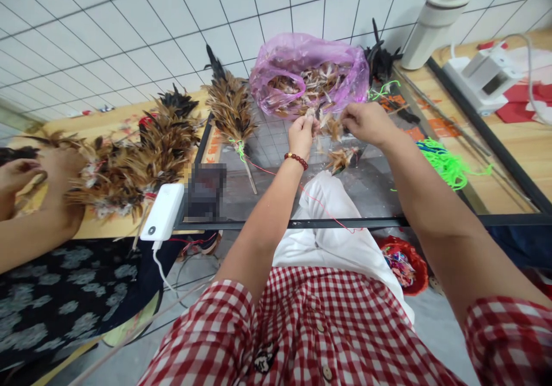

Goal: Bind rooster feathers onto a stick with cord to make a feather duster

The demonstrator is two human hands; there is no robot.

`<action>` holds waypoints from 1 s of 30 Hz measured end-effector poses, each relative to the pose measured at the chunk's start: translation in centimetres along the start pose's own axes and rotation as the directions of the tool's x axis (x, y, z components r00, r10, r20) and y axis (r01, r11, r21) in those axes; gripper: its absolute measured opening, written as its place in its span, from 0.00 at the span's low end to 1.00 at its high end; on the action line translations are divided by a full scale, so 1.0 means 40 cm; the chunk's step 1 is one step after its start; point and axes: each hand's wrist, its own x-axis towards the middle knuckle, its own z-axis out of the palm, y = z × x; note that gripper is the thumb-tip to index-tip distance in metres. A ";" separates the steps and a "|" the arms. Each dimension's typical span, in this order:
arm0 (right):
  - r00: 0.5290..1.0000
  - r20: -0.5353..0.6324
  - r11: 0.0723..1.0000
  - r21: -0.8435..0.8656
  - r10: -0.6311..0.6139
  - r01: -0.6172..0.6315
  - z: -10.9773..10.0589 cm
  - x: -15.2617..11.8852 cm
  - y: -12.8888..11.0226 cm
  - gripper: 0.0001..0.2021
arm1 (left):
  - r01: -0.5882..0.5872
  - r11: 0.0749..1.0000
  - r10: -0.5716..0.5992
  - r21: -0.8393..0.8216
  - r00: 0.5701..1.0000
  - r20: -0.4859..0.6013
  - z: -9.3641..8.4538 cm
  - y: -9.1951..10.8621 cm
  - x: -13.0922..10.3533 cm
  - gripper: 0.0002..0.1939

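Observation:
My left hand (301,137), with a beaded bracelet at the wrist, is closed in a pinch on pale feathers (311,118) in front of the bag. To its right, my right hand (366,122) has its fingers pressed together at the edge of some light brown feathers (333,127); what lies in its fingertips is too small to tell. Behind both hands a pink plastic bag (276,58) holds many loose feathers (321,84). A small bunch of brown and black feathers (344,159) lies on the glass tabletop just below my hands.
At left stand a feather duster (228,107) tied with red thread and piled feather bundles (150,150), beside a co-worker's hands (56,170). A white power bank (163,211) rests at the front edge. Green cords (444,164), a thermos (433,26) and a power strip (474,84) are at right.

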 end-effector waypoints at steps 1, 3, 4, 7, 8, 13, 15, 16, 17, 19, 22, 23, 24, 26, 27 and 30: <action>0.999 0.006 0.999 0.006 -0.031 0.031 0.005 -0.003 -0.021 0.03 | -0.037 0.999 0.037 0.021 0.999 0.011 0.001 0.000 0.000 0.14; 0.997 0.033 0.997 0.036 -0.075 0.074 0.009 -0.010 -0.057 0.04 | -0.097 0.993 0.093 0.060 0.994 0.059 0.003 0.000 -0.004 0.14; 0.996 0.041 0.995 0.052 -0.085 0.083 0.009 -0.014 -0.071 0.05 | -0.111 0.991 0.104 0.078 0.990 0.093 0.004 0.000 -0.007 0.14; 0.997 0.023 0.991 0.107 -0.079 0.076 0.005 -0.023 -0.097 0.06 | -0.110 0.986 0.084 0.129 0.978 0.190 0.006 0.001 -0.017 0.15; 0.997 0.001 0.987 0.143 -0.071 0.070 0.005 -0.024 -0.101 0.06 | -0.103 0.985 0.072 0.141 0.976 0.206 0.006 0.002 -0.019 0.15; 0.988 -0.139 0.880 0.474 0.066 0.008 0.032 -0.007 -0.092 0.14 | -0.119 0.989 0.105 0.084 0.983 0.152 0.005 0.002 -0.015 0.17; 0.981 -0.122 0.803 0.595 0.152 -0.050 0.045 -0.001 -0.087 0.16 | -0.148 0.987 0.139 0.062 0.982 0.124 0.003 0.000 -0.009 0.16; 0.977 -0.095 0.760 0.644 0.193 -0.087 0.050 0.001 -0.087 0.17 | -0.162 0.984 0.153 0.068 0.981 0.121 0.001 -0.001 -0.005 0.16; 0.971 -0.062 0.716 0.687 0.230 -0.126 0.054 0.001 -0.089 0.18 | -0.179 0.980 0.168 0.083 0.978 0.126 -0.001 -0.003 -0.002 0.16; 0.956 -0.009 0.641 0.744 0.293 -0.189 0.061 0.000 -0.096 0.20 | -0.215 0.969 0.196 0.124 0.969 0.150 -0.005 -0.008 0.003 0.16; 0.945 -0.011 0.615 0.762 0.325 -0.203 0.067 -0.003 -0.106 0.21 | -0.250 0.957 0.222 0.145 0.958 0.183 -0.008 -0.015 0.008 0.16; 0.948 -0.036 0.629 0.756 0.317 -0.182 0.069 -0.003 -0.106 0.21 | -0.247 0.958 0.218 0.145 0.957 0.189 -0.008 -0.017 0.009 0.17; 0.951 -0.066 0.649 0.745 0.302 -0.154 0.070 -0.003 -0.105 0.21 | -0.239 0.960 0.210 0.146 0.959 0.191 -0.008 -0.018 0.009 0.17; 0.964 -0.107 0.696 0.712 0.243 -0.096 0.066 -0.004 -0.098 0.21 | -0.222 0.962 0.195 0.158 0.966 0.172 -0.008 -0.020 0.012 0.17; 0.977 -0.092 0.723 0.687 0.190 -0.076 0.062 -0.005 -0.094 0.21 | -0.218 0.962 0.194 0.167 0.969 0.153 -0.009 -0.020 0.014 0.17; 0.994 0.100 0.824 0.567 -0.051 -0.015 0.043 -0.009 -0.084 0.19 | -0.225 0.958 0.210 0.179 0.972 0.100 -0.013 -0.025 0.024 0.17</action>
